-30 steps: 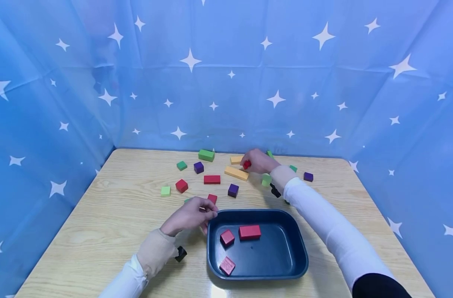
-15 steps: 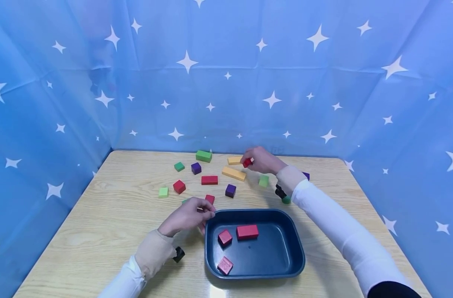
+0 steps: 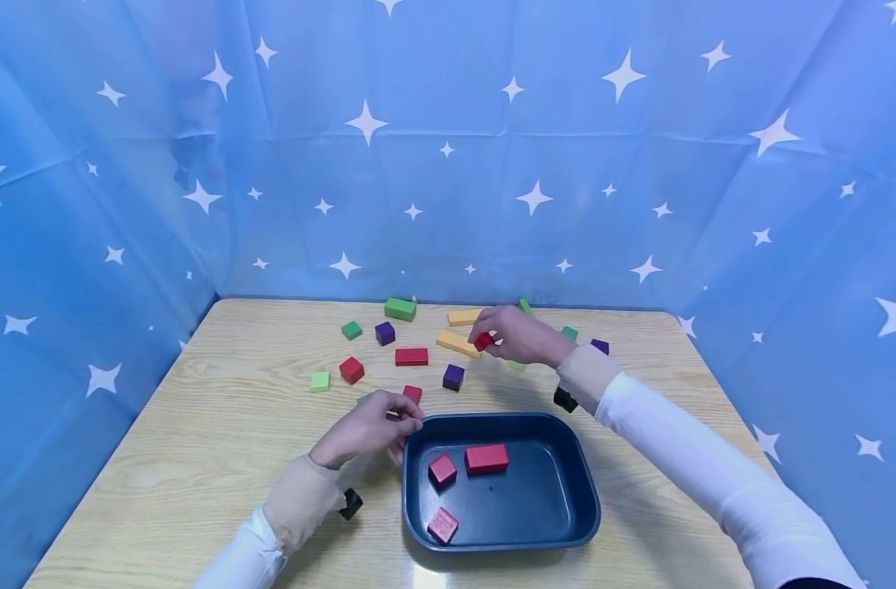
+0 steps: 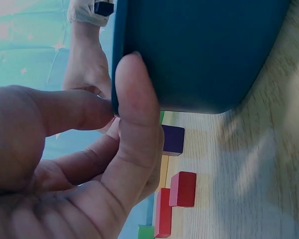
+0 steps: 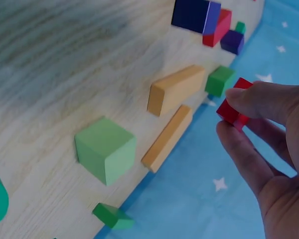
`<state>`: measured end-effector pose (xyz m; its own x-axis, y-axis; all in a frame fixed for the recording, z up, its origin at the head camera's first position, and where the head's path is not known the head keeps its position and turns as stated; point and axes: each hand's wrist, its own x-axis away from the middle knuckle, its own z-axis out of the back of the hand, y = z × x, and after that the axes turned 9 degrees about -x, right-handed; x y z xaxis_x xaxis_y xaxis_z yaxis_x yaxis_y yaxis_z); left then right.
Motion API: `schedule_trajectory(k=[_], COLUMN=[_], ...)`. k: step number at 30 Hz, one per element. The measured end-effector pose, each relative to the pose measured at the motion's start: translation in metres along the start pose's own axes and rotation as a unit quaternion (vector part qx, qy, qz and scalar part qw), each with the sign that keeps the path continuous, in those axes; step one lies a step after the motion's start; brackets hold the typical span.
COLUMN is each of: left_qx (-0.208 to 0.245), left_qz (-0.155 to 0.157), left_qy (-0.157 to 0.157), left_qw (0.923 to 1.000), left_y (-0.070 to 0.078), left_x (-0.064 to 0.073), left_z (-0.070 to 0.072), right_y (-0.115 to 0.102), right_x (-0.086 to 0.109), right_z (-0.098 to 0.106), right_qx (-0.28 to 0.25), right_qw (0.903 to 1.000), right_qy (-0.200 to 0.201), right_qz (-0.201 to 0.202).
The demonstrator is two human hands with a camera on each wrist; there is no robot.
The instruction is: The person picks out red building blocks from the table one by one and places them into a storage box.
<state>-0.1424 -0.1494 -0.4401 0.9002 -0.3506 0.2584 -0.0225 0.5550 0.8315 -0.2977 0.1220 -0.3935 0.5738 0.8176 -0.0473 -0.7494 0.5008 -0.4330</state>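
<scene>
My right hand [image 3: 521, 335] pinches a small red block [image 5: 230, 110] between thumb and fingers, above the far part of the table. Beneath and around it lie two yellow-orange bars [image 5: 174, 89] and a light green cube [image 5: 105, 149]. With thumb and finger, my left hand [image 3: 370, 429] grips the left rim of a dark blue plastic tray [image 3: 501, 546]. Inside the tray sit two red cubes [image 3: 443, 471] and a longer red block [image 3: 486, 459]. Just beyond the left hand lies another red block [image 3: 412, 394], partly hidden by it.
Across the wooden table [image 3: 197, 458] are scattered a flat red block [image 3: 411, 357], a red cube [image 3: 352, 370], purple cubes [image 3: 453, 377], and several green blocks [image 3: 399, 308]. A blue star-patterned curtain [image 3: 448, 229] stands along the back and sides.
My right hand, with the red block, has come slightly nearer and lower in the head view. The left hand keeps its grip on the tray rim. The head view has shifted a little.
</scene>
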Motion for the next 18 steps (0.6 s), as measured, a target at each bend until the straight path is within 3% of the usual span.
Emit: schedule_trajectory(k=[18], left_qx=[-0.003], left_qz=[0.006], left_qy=[-0.001], left_qw=[1.0000], left_y=[0.000], left_x=[-0.001], left_z=[0.001], right_y=[-0.044], right_x=[0.025], right_z=[-0.011], right_qx=[-0.005], right_qw=[0.9977], right_qy=[-0.028], right_qz=[0.061])
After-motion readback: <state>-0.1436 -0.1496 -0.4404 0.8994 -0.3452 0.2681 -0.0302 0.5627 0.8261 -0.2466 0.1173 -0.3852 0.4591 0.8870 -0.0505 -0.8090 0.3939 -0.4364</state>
